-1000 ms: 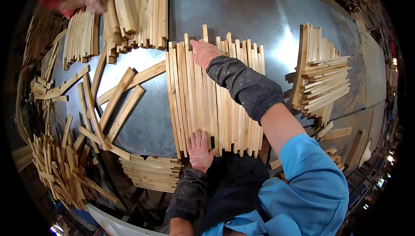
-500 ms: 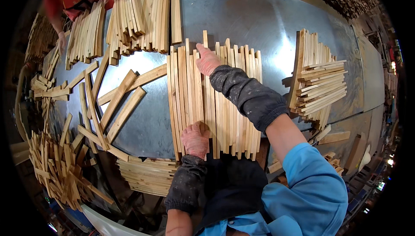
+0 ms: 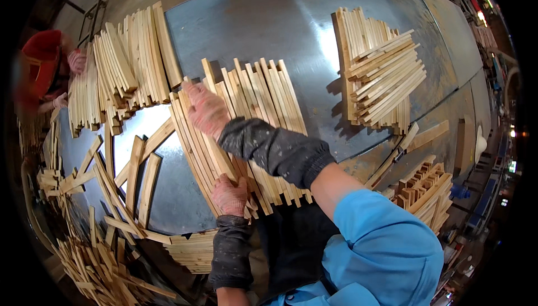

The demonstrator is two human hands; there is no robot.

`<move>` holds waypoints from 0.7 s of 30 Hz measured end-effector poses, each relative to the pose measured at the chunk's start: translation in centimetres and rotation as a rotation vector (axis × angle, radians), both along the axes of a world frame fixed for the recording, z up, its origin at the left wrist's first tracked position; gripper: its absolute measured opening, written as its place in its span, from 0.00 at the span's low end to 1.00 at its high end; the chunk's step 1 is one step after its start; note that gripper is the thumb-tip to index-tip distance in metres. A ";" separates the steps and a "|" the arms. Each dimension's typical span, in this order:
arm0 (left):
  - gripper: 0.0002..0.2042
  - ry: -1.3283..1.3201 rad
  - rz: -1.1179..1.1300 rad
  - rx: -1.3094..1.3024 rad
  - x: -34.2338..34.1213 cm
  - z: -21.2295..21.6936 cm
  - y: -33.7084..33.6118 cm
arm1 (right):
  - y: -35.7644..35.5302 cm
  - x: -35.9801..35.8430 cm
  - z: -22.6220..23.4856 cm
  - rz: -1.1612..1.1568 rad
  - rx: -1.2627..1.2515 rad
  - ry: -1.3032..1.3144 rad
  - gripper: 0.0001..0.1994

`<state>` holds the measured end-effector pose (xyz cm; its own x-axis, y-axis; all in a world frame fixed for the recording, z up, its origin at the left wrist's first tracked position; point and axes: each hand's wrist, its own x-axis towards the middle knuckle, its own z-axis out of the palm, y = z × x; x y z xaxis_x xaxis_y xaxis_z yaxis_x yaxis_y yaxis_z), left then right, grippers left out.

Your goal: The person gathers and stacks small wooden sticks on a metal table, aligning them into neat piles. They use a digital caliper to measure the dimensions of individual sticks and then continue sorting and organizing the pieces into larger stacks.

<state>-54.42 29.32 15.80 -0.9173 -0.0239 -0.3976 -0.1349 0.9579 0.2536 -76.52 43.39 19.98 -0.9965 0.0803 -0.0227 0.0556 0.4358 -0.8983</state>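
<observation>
A row of long, pale wooden strips (image 3: 263, 96) lies side by side on the metal table in front of me. My right hand (image 3: 206, 109), in a pinkish glove, is closed over strips near the far end of the row's left part. At the near end, my left hand (image 3: 228, 195), gloved alike, closes its fingers round the end of a strip (image 3: 219, 157). That strip sits slightly raised and slanted against those beside it. The fingers partly hide how many strips each hand holds.
The metal table (image 3: 241, 20) bears a crossed stack of strips (image 3: 386, 76) at right and more rows (image 3: 131, 54) at far left. Loose strips (image 3: 148, 188) lie left, above a jumbled heap (image 3: 106, 267). A person in red (image 3: 42, 65) stands at the far left, hands by the strips.
The view has turned and shifted right. My right hand has moved left across the row onto its left group of strips. My left hand stays at the near ends, and the strips there now slant.
</observation>
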 end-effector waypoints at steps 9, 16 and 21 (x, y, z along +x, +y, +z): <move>0.24 0.053 0.248 0.256 -0.4 1.3 1.1 | 5.6 17.0 1.9 -0.062 -0.367 -0.245 0.35; 0.26 0.178 0.393 0.531 -3.1 4.2 2.3 | 14.9 26.8 -5.3 -0.332 -0.008 -0.228 0.29; 0.26 0.177 0.504 0.538 -7.9 10.9 4.3 | 17.9 25.0 -5.7 -0.448 -0.053 -0.272 0.29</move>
<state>-62.32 33.67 26.74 -0.8978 -0.3013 -0.3211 -0.4376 0.5287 0.7273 -51.49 61.27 14.30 -0.8224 0.4888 -0.2912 0.4600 0.2700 -0.8459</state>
